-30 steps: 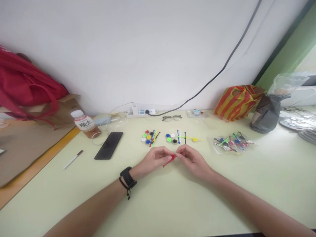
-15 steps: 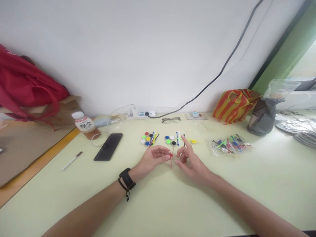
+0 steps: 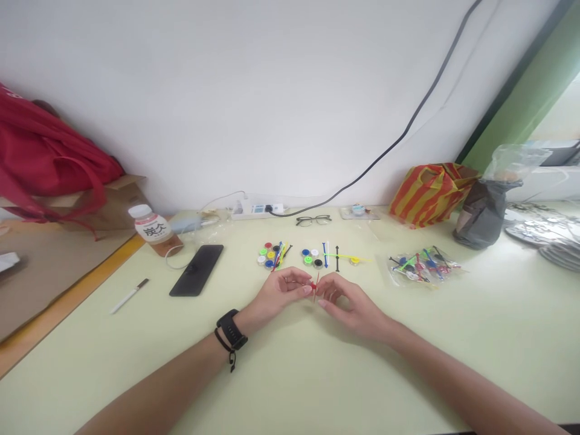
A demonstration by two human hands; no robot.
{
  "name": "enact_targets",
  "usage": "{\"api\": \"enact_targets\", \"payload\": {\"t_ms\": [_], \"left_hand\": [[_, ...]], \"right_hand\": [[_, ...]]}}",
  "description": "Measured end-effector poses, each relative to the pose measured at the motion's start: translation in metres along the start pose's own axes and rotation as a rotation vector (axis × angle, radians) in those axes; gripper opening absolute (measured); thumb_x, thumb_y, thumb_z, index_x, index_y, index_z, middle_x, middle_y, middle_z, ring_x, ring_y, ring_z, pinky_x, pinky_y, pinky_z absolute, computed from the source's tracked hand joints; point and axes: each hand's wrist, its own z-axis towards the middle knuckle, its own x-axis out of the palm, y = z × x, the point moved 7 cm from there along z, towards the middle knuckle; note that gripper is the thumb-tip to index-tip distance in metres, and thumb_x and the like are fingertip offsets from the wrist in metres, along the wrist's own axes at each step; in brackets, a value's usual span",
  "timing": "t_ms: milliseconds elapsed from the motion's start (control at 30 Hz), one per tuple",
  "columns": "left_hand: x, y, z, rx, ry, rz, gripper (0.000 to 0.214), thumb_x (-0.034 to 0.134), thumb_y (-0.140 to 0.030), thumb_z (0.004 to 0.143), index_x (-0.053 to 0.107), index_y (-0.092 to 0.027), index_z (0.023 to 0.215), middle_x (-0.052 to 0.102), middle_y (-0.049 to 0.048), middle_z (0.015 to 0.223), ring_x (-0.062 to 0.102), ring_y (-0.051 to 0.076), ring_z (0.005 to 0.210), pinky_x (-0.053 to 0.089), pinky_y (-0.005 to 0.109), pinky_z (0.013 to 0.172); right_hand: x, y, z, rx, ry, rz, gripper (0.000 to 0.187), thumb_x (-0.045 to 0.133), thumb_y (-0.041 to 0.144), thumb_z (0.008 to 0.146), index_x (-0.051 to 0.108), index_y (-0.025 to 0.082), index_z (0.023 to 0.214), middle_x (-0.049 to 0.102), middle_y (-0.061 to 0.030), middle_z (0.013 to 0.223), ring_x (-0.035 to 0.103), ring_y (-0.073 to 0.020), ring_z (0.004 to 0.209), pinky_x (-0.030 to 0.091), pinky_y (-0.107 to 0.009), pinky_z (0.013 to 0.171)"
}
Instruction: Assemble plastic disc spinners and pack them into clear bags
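Note:
Above the near middle of the table, my left hand (image 3: 285, 289) pinches a small red plastic spinner (image 3: 314, 286) between thumb and fingers. Its thin red arrow stands nearly upright between my two hands. My right hand (image 3: 347, 299) is curled in from the right, thumb and fingertips at the arrow; the exact contact is too small to make out. Just beyond lie colored round bases (image 3: 312, 258), a blue arrow (image 3: 325, 255), a black arrow (image 3: 337, 258) and a yellow arrow (image 3: 351, 258). To their left is a cluster of round bases and arrows (image 3: 273, 256).
At right lies a clear bag of spinner parts (image 3: 423, 267). Eyeglasses (image 3: 313, 221) and a power strip (image 3: 258, 209) sit along the wall. Leftward are a phone (image 3: 197, 270), a drink bottle (image 3: 155, 231) and a white pen (image 3: 129, 296). A striped bag (image 3: 430, 196) stands back right.
My right hand has closed in to the red arrow; its raised index finger has come down and curled. My left hand keeps its hold on the spinner. The view has shifted slightly.

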Motion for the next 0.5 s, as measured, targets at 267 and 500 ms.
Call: {"api": "enact_targets", "payload": {"t_ms": [267,500], "left_hand": [[0.0,0.0,0.0,0.009,-0.001,-0.033,0.033,0.083,-0.036,0.085,0.071,-0.016,0.107,0.078,0.0089,0.103,0.073,0.022,0.099,0.056,0.036,0.095],[-0.003,0.005,0.001,0.005,-0.023,-0.037,0.035,0.085,-0.036,0.082,0.071,-0.016,0.106,0.079,0.01,0.102,0.075,0.023,0.099,0.058,0.037,0.093]], "right_hand": [[-0.002,-0.007,-0.002,0.035,-0.023,0.08,0.046,0.058,0.032,0.1,0.042,0.028,0.143,0.066,-0.0043,0.103,0.064,-0.0181,0.086,0.052,-0.036,0.081],[-0.006,-0.019,-0.002,0.322,-0.168,0.471,0.069,0.07,0.04,0.092,0.035,0.032,0.151,0.061,0.0005,0.096,0.053,-0.0136,0.069,0.045,-0.032,0.069]]}}
